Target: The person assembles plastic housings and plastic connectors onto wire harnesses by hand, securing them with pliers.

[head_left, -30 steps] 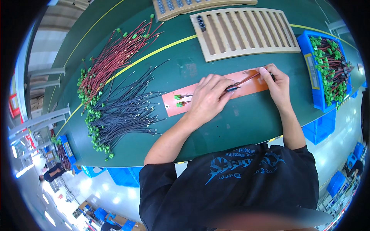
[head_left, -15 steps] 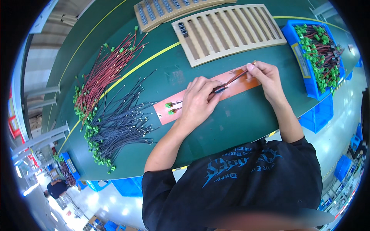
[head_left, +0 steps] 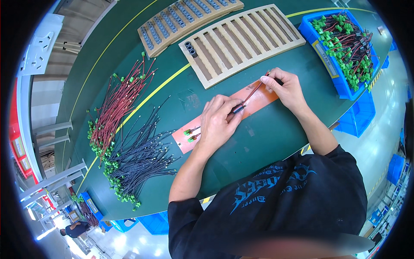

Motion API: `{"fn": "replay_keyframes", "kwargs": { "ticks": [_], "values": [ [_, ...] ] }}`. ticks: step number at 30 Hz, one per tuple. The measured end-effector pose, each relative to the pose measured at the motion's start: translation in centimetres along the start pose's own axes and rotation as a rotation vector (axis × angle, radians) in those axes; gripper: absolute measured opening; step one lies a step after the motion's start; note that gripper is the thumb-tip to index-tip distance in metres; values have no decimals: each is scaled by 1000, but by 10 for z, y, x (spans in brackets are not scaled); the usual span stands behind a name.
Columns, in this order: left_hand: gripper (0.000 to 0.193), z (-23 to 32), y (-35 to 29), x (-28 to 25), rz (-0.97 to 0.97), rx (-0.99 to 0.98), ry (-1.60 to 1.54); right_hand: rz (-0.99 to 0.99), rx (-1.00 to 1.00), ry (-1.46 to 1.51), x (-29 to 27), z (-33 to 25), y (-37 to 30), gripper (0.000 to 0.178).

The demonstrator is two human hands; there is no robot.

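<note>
My left hand (head_left: 217,123) pinches a small black connector housing (head_left: 237,108) between thumb and fingers, low over a narrow orange-pink board (head_left: 268,99). A dark red wire (head_left: 254,93) runs from the housing up to my right hand (head_left: 286,91), whose thumb and forefinger are closed on its far part. Something black shows beside those right fingers, but I cannot tell what it is. Out from under my left hand, at the board's left end, come two dark leads with green connectors (head_left: 188,132). My left palm hides the middle of the leads.
Red wires (head_left: 120,101) and black wires (head_left: 144,149) with green ends lie in piles at left. A slotted wooden rack (head_left: 241,71) holds one grey-black part; another rack (head_left: 181,39) with grey parts stands behind. A blue bin (head_left: 345,93) at right holds finished-looking wire bundles.
The whole view has shifted and turned slightly. My hands keep their grips; the red wire now stands steeper between them, and a black piece shows by my right fingers.
</note>
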State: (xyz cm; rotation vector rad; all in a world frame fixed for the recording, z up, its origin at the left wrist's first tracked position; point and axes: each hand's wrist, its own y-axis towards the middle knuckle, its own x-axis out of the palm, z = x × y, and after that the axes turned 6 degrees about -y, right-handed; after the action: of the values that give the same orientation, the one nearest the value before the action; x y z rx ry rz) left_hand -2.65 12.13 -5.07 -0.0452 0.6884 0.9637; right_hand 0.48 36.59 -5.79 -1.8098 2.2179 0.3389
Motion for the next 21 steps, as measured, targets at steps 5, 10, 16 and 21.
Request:
{"fn": "replay_keyframes", "kwargs": {
  "ticks": [5, 10, 16, 21],
  "values": [
    [27, -2, -3, -1, 11, -30, -94, 29, -110, -38, 0, 2, -2, 24],
    [28, -2, -2, 0, 15, -2, -75, -27, -252, -278, -2, -2, -3, 21],
    [29, -5, -5, 4, 71, -25, -167, -112, 35, 287, 6, -17, -9, 26],
    [29, -9, -6, 3, 85, 3, -244, -149, 238, 649, 12, -26, -12, 25]
  ]
}}
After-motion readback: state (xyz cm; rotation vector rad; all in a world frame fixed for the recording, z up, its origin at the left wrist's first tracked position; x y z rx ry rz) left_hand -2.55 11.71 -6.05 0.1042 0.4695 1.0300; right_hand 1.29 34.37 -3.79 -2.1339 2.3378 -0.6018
